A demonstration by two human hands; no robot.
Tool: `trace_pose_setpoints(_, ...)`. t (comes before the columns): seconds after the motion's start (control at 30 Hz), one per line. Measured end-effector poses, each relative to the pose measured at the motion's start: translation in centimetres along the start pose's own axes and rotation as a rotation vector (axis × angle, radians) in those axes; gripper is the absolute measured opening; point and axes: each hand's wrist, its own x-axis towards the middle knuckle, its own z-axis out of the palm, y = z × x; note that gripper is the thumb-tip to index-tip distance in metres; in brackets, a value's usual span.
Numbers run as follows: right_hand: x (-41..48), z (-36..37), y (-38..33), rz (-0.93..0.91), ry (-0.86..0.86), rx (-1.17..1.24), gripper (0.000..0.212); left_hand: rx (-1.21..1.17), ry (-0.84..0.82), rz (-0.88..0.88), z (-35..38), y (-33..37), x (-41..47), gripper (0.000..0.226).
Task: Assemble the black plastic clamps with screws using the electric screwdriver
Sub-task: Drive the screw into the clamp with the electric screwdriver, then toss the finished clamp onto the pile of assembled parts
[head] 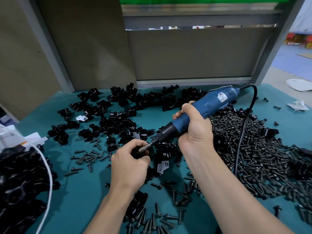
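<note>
Screwdriver (199,112) slants down-left into clamp (137,152)

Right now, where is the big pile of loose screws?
In the head view the screw pile lies on the table's right side, just right of the right hand gripping the electric screwdriver; the black cord crosses it.

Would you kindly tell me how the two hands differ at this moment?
The left hand pinches a small black clamp; the right hand wraps round the blue screwdriver. The left hand sits lower and nearer the camera; the right hand is higher and further back. Both are bare, and they come together where the bit meets the clamp.
</note>
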Motion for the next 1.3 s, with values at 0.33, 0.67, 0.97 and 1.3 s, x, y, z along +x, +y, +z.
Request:
trace_pose_setpoints(0.33, -0.7, 0.6, -0.5, -0.061, -0.113, -0.082, 0.025, -0.069, -0.080, -0.100, -0.1, -0.2, 0.3, 0.041)
trace_pose_setpoints(0.67, -0.4, 0.1, -7.4, 0.233, -0.030, -0.116, 0.014, -0.507, -0.151, -0.221, -1.2, 1.3, 0.1, 0.032)
trace_pose_setpoints(0.97, -4.5, -4.8, -5.5, 0.309, 0.133, -1.131, 0.045, -0.928, 0.003, -0.319, -4.9, 4.0, -0.1, 0.032)
trace_pose_setpoints(1.3, -7.0, -2.4, -3.3, -0.062, 0.180, -2.243, 0.067, -0.283, 0.063, -0.107, -13.4, 4.0, -8.2, 0.018)
